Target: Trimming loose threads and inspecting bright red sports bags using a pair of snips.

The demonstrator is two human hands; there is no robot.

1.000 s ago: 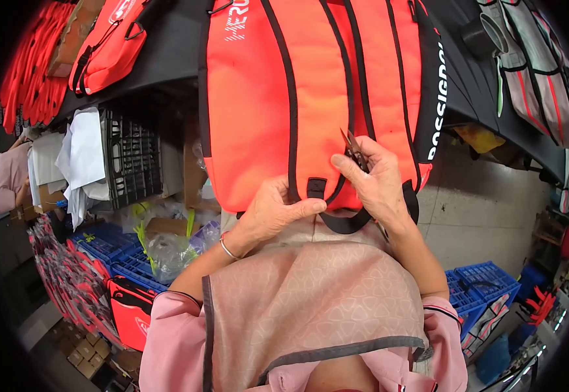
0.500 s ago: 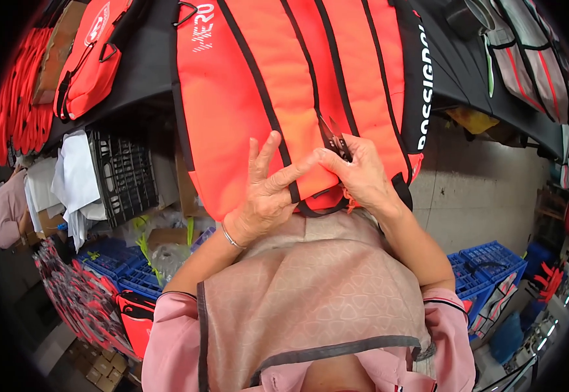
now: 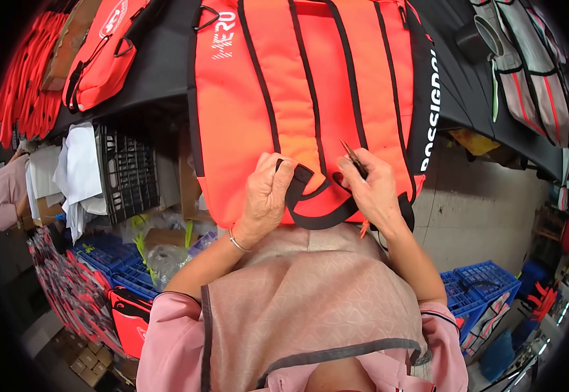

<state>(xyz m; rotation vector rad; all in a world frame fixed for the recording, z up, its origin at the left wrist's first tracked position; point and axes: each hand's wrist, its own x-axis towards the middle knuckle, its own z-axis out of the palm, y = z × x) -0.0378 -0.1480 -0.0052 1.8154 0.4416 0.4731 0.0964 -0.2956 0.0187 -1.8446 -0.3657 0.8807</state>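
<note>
Backpack (image 3: 229, 130): bright coral-red, black edging, white print far left; right side panel (image 3: 421, 91) black with white lettering. Shoulder straps (image 3: 291, 98) coral shading to orange, piped black; webbing (image 3: 323, 219) black. Snips (image 3: 356, 162) dark. Tabletop (image 3: 160, 78) black. Apron (image 3: 317, 294), near: dusty brown-pink, tonal rounded-triangle repeat, dark grey binding. Sleeves (image 3: 170, 333) pink, dark bands. Far right, hanging bags (image 3: 545, 98): grey, red stripes, black trim. Right crate (image 3: 487, 277) blue; left papers (image 3: 83, 160) white.
</note>
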